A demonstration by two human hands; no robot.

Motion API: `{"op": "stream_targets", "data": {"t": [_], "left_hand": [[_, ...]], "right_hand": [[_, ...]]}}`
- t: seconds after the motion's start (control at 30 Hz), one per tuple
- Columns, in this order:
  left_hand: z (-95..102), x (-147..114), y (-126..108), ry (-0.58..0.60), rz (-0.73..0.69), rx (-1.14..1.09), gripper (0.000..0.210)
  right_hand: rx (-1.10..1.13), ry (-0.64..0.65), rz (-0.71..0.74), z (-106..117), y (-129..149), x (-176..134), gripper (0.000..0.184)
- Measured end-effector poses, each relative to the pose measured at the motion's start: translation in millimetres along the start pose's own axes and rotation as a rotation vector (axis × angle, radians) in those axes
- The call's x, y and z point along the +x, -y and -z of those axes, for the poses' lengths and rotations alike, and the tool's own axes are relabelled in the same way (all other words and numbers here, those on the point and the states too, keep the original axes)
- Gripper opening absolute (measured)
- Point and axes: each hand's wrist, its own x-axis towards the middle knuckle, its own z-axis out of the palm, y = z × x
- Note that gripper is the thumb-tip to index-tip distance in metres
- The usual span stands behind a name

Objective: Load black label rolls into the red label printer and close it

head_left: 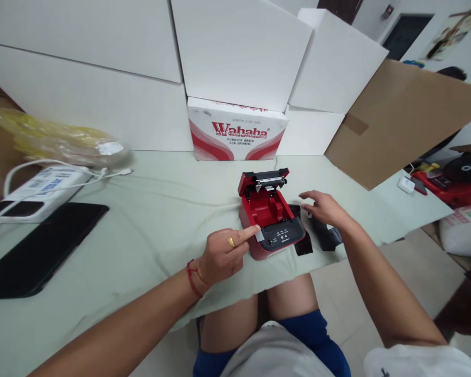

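Left hand (226,254) touches the left edge of the boxy red-and-black plastic printer (265,212), can't tell its grip; right hand (324,207), fingers spread, is farther off

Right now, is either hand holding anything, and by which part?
No hold shows: the left hand has its index finger at the left end of the red device's panel; the right hand is open beside it.

This looks like a plain room in a home or a small office; which one, I cannot tell. It has a cloth-covered counter (160,209), a floor (349,283) of pale tiles, and a picture (447,39) on the white wall (418,7).
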Motion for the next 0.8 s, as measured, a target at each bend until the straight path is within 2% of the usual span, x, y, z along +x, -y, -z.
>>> {"op": "stream_targets", "data": {"t": [0.07, 0.13, 0.33, 0.63, 0.7, 0.8], "left_hand": [[0.0, -0.5, 0.3, -0.008, -0.022, 0.003, 0.022], [0.0, -1.5, 0.1, -0.008, -0.035, 0.0, 0.022], [-1.6, -4.9, 0.5, 0.004, -0.052, -0.04, 0.022], [-10.9, -7.8, -0.5, -0.033, -0.034, 0.011, 0.023], [-11.7, -7.8, -0.1, -0.034, -0.032, 0.007, 0.022], [-11.6, -7.2, -0.1, -0.033, -0.026, 0.005, 0.023]], "right_hand": [[-0.014, -0.081, -0.082, 0.1, -17.6, -5.8, 0.039], [-0.028, -0.106, -0.128, 0.5, -35.1, -12.2, 0.036], [-0.002, 0.031, -0.046, -10.9, -58.7, -17.1, 0.033], [-0.018, 0.228, 0.071, -3.8, -54.2, -15.3, 0.047], [-0.036, 0.273, 0.084, 6.2, -47.4, -19.0, 0.046], [0.004, 0.373, 0.133, 38.7, -27.9, -36.5, 0.042]]}}
